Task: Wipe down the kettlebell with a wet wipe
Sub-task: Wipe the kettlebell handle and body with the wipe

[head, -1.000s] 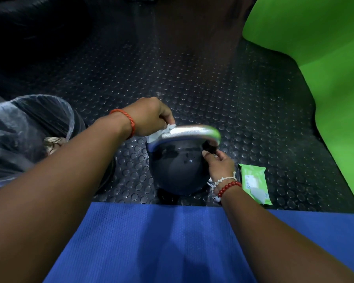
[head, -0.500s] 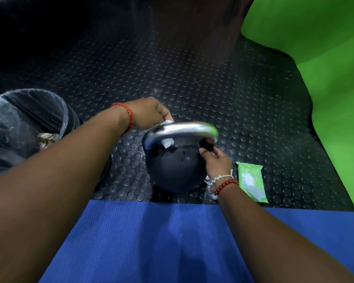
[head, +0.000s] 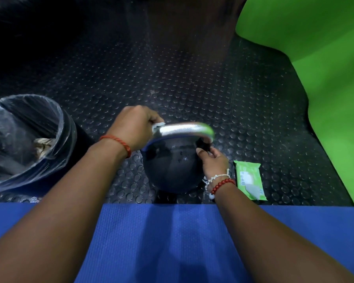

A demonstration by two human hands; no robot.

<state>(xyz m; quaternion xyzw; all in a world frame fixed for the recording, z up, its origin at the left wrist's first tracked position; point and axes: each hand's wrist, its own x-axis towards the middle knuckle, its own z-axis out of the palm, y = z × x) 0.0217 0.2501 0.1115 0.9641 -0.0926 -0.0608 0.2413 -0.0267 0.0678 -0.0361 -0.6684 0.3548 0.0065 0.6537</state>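
Left hand (head: 136, 124): fist closed round the wipe (head: 158, 124), pressing it on the handle's (head: 184, 129) left end to scrub.
Right hand (head: 213, 160): fingers pinching the handle's right base, steadying the kettlebell (head: 172, 170).
Wipe pack (head: 250, 179): on the floor (head: 192, 78), within reach.

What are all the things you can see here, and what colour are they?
kettlebell: one, black ball with a silver handle, on the floor, middle
wet wipe: one, white, at the handle's left end
wipe pack: one, green, floor right of the kettlebell
bin: one, lined with a clear bag, left
mat: one, blue, nearest the camera
floor: black, studded
green surface: one, right
bracelets: red on left wrist; red and white on right
hands: left hand presses the wipe; right hand steadies the kettlebell
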